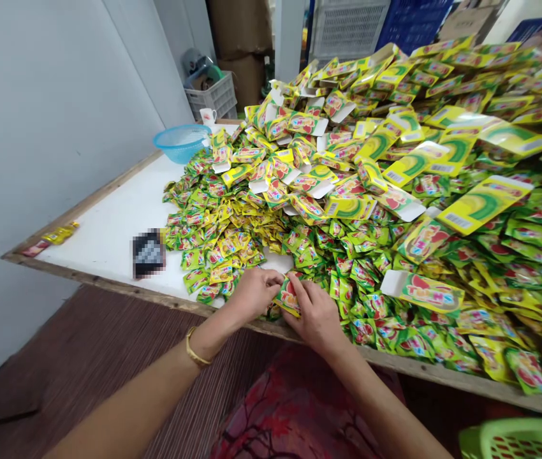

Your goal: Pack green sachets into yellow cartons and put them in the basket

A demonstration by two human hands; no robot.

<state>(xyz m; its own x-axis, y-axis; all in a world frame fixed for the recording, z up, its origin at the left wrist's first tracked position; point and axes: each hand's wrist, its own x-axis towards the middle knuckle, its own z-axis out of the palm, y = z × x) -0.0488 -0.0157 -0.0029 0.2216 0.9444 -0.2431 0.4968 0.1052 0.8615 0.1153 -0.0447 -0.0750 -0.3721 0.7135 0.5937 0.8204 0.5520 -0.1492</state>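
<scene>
Forearms (127, 392) lead to a box (288, 298), gripped between the fingers (298, 290): left hand (253, 296) pinching its end, right hand (316, 312) clasping its side. Sachets (226, 245) lie beyond them. Working that end seems the step; next likely needs a steady hold.

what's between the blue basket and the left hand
In the head view, a heap of small green and yellow packets lies between the blue basket and the left hand.

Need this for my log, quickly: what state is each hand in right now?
Left hand: closed, fingers bent together at the edge of the small box; whether it grips cannot be told.
Right hand: closed, holding that box.
</scene>
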